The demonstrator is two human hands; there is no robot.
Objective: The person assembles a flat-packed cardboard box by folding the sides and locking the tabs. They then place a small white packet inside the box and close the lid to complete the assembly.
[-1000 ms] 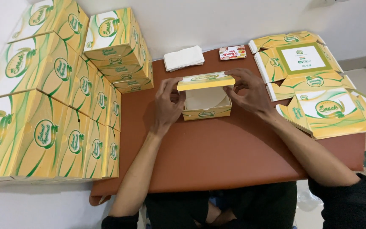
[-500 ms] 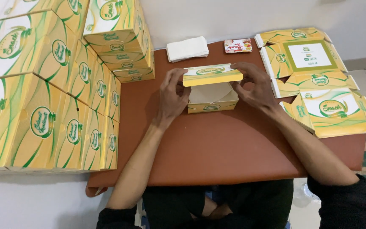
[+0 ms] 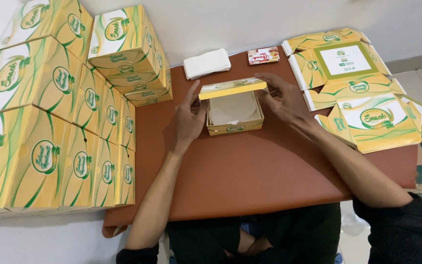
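Box lid [image 3: 232, 88] now raised, white paper liner [image 3: 233, 108] newly exposed
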